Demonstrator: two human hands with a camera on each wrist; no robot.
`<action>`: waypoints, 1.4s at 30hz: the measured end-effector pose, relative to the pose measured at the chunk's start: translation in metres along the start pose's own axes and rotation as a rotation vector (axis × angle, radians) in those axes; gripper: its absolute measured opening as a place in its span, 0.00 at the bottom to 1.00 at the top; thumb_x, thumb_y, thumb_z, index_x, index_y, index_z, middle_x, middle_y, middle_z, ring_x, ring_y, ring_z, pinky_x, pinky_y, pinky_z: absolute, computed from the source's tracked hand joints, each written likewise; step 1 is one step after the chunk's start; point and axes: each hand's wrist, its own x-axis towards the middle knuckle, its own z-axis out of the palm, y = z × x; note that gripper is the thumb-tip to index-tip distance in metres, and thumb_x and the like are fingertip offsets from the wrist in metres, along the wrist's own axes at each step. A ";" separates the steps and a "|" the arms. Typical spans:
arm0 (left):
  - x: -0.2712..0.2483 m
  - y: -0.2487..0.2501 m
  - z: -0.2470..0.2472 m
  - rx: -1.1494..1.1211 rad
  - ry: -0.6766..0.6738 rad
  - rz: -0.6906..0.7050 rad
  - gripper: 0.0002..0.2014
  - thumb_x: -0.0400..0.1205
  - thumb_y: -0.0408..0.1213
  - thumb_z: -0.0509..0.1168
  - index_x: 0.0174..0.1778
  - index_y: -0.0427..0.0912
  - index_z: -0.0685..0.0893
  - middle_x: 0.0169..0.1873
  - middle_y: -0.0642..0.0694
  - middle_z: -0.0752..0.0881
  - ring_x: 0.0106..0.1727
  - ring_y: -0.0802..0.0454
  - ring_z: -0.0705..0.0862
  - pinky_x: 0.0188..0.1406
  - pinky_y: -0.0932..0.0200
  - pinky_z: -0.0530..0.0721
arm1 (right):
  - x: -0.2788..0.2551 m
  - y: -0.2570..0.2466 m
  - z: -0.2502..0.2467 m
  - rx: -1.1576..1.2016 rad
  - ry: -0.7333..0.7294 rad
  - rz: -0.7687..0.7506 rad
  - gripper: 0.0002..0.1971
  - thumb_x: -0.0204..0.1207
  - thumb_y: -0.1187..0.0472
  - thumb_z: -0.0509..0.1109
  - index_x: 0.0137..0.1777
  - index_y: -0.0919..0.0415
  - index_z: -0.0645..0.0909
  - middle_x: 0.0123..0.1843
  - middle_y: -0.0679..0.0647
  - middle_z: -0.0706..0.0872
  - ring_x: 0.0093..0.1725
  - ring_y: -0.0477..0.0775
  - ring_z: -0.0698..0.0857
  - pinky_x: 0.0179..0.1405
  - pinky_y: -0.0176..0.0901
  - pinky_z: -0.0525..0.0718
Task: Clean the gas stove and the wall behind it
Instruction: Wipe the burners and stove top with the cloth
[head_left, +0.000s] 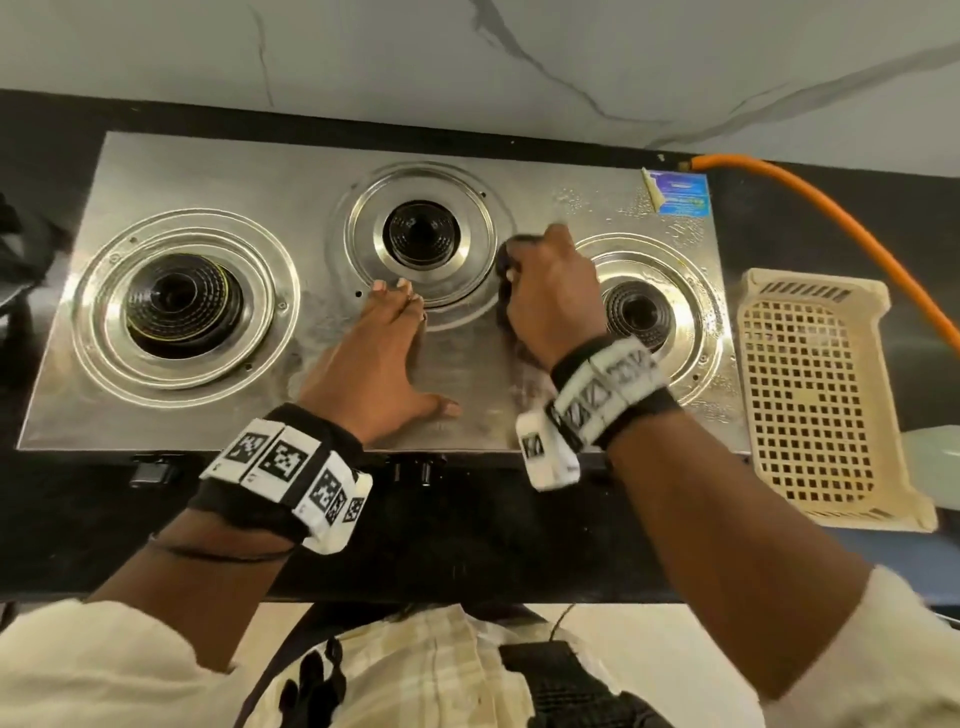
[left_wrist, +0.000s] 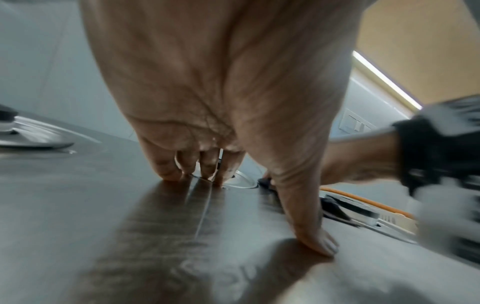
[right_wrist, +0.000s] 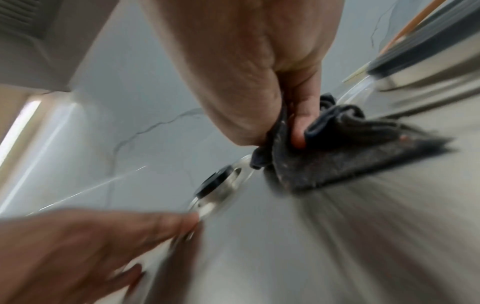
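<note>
A stainless steel gas stove (head_left: 156, 415) with three burners fills the head view, and the white marble wall (head_left: 467, 62) rises behind it. My right hand (head_left: 550, 291) grips a dark grey cloth (head_left: 506, 265) and holds it against the steel between the middle burner (head_left: 421, 234) and the right burner (head_left: 636, 312). The right wrist view shows the thumb curled over the bunched cloth (right_wrist: 345, 156). My left hand (head_left: 379, 353) lies flat on the stove top with straight fingers touching the middle burner's ring; its fingertips (left_wrist: 171, 174) and thumb press the steel (left_wrist: 78, 226).
Water drops and a blue sticker (head_left: 680, 195) mark the stove's back right corner. An orange gas hose (head_left: 831, 218) runs along the black counter (head_left: 810, 208) at the right. A cream plastic basket (head_left: 815, 400) stands right of the stove. Knobs (head_left: 421, 470) sit on the front edge.
</note>
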 end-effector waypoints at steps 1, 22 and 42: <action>0.001 0.001 0.000 0.012 -0.012 0.009 0.66 0.66 0.63 0.83 0.92 0.41 0.53 0.93 0.49 0.47 0.92 0.51 0.41 0.92 0.48 0.49 | 0.019 0.000 -0.001 -0.007 -0.007 0.035 0.09 0.88 0.63 0.68 0.60 0.61 0.90 0.61 0.60 0.82 0.47 0.60 0.88 0.53 0.52 0.93; 0.053 0.078 0.003 0.197 -0.116 0.052 0.66 0.63 0.64 0.85 0.90 0.41 0.57 0.92 0.41 0.52 0.92 0.41 0.52 0.86 0.40 0.63 | 0.116 0.057 -0.043 -0.475 -0.316 -0.029 0.16 0.89 0.63 0.59 0.70 0.59 0.85 0.69 0.64 0.78 0.64 0.71 0.84 0.63 0.57 0.82; 0.059 0.083 0.008 0.163 -0.147 0.089 0.73 0.61 0.62 0.86 0.92 0.42 0.47 0.92 0.47 0.44 0.92 0.39 0.47 0.88 0.34 0.62 | 0.103 0.022 -0.039 -0.228 -0.368 -0.235 0.12 0.87 0.59 0.69 0.68 0.53 0.86 0.68 0.58 0.78 0.60 0.60 0.85 0.63 0.49 0.86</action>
